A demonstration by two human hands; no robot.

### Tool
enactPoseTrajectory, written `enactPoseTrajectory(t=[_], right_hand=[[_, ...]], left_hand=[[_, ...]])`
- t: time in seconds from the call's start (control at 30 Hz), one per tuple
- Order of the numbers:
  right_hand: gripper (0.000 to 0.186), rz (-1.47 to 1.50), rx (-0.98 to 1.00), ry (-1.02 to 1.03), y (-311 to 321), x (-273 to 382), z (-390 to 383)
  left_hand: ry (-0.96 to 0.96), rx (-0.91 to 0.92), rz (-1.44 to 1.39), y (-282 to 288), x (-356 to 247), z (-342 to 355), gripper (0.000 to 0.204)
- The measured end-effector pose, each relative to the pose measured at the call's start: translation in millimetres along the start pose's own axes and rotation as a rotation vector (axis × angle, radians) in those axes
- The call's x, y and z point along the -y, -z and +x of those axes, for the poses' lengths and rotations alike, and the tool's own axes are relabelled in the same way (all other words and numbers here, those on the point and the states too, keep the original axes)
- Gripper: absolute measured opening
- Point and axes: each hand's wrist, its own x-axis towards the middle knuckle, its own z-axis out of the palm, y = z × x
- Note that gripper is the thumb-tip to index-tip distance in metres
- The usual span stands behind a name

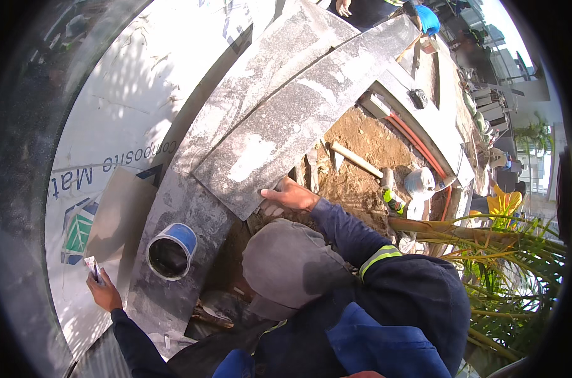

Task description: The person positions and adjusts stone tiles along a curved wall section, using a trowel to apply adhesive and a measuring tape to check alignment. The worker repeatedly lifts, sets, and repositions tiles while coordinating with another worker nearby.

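My right hand (290, 195) grips the lower edge of a long, mottled grey slab (273, 132), thumb on top. That slab overlaps another grey slab (254, 75). At the left, my left hand (104, 286) holds a small, slim, light-and-dark object (94, 264), too small to name, over a beige board (113, 227) on a white printed sheet (128, 69). A blue-labelled bucket (171, 252) stands on grey slab between my hands. A grey, cloth-covered rounded shape (292, 264) sits below my right hand and hides what lies beneath.
Right of the slabs are dirt (355, 132), a wooden-handled tool (355, 157), red pipes (418, 138) and a white container (419, 183). Palm fronds (500, 283) fill the lower right. Another person's hand (344, 7) shows at the top; a person in yellow (503, 201) is at the right.
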Motion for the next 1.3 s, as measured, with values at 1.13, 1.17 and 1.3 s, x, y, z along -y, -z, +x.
enactPoseTrajectory(t=[1.13,1.17,1.3], right_hand=[[0.036,-1.556,-0.535,0.588,101,190,299],[0.035,-1.614,-0.512,0.63,97,193,300],[0.026,-1.747,-0.489,0.767,105,192,301]], left_hand=[[0.169,0.103,-0.448,-41,-107,-26,0.045],[0.162,0.103,-0.436,-41,-105,-26,0.045],[0.147,0.081,-0.449,-43,-106,-25,0.046]])
